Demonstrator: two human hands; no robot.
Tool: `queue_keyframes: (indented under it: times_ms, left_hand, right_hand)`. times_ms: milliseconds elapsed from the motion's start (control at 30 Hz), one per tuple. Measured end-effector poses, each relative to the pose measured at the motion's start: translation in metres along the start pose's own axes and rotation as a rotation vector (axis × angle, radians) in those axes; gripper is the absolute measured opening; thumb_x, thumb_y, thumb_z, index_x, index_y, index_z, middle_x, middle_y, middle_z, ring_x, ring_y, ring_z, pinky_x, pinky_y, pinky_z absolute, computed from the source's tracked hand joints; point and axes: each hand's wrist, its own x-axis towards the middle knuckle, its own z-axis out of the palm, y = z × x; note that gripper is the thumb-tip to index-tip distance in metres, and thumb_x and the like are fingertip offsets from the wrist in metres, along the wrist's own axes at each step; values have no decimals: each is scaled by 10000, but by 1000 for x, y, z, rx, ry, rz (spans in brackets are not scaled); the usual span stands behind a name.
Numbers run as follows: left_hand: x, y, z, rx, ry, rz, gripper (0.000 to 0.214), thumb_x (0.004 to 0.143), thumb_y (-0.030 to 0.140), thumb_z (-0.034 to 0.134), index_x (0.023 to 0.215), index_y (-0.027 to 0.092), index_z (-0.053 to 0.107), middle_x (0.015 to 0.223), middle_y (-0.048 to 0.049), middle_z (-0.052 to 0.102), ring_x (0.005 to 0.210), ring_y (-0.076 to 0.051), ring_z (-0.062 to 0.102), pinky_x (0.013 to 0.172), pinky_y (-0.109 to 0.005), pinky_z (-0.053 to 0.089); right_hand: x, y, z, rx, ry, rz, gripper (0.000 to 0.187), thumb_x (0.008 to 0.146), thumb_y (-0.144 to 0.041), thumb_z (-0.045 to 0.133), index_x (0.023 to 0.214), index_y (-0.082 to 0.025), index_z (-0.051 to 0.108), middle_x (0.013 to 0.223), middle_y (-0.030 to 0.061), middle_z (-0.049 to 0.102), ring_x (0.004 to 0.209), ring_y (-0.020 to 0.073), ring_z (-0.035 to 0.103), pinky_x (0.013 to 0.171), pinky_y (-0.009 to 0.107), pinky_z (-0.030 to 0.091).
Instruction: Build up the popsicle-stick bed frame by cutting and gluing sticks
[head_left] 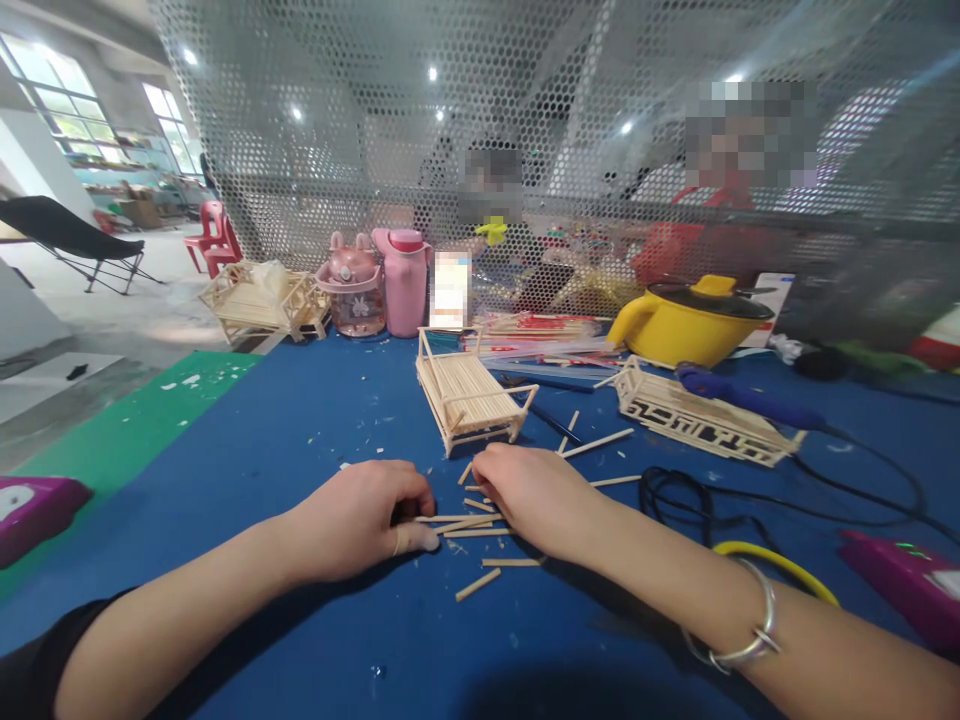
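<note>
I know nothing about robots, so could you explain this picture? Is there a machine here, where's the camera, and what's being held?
There's no machine at work: these are a person's bare left hand and right hand. The single picture comes from a camera worn on that person's head, looking forward and down.

Both hands are low over a blue tabletop, among loose, thin, pale wooden sticks. The left fingertips are at the end of one stick, but I can't tell whether they grip it. The right hand hides whatever is beneath it.

Just beyond stands a small bed-shaped frame of pale sticks. Farther back are a pink jug with a handle and, to the right, a yellow pot with a dark lid.
</note>
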Motion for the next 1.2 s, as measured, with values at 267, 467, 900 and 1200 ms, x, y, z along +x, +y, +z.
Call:
queue_keyframes:
  times_ms: [267,467,900,1200]
  left_hand:
    - [1,0,2,-27,-20,40,162,818,358,577,867,227,659,804,9,633,689,-128,551,604,-222,374]
    - [1,3,5,-1,1,19,147,817,337,574,820,211,647,768,8,618,658,-123,538,584,-220,363]
    - [1,3,4,-16,-1,26,172,812,363,583,821,206,654,783,4,627,666,-124,546,585,-219,373]
    - [1,-2,6,-16,-22,125,203,842,376,557,813,205,662,800,-15,642,730,-143,582,649,-231,411]
  right_hand:
    - [-9,12,4,27,15,7,132,848,-113,445,791,-176,545,741,14,612,629,129,544,530,246,289]
    - [-15,10,1,91,45,-79,170,857,-98,445,870,-184,591,816,23,607,726,137,549,602,240,340]
    - [-21,1,-18,138,-12,-23,186,856,-179,462,788,-182,636,810,32,659,725,141,581,633,244,382]
    - [6,17,-7,106,-31,-92,205,823,-158,519,914,-223,690,897,27,719,821,165,636,676,244,405]
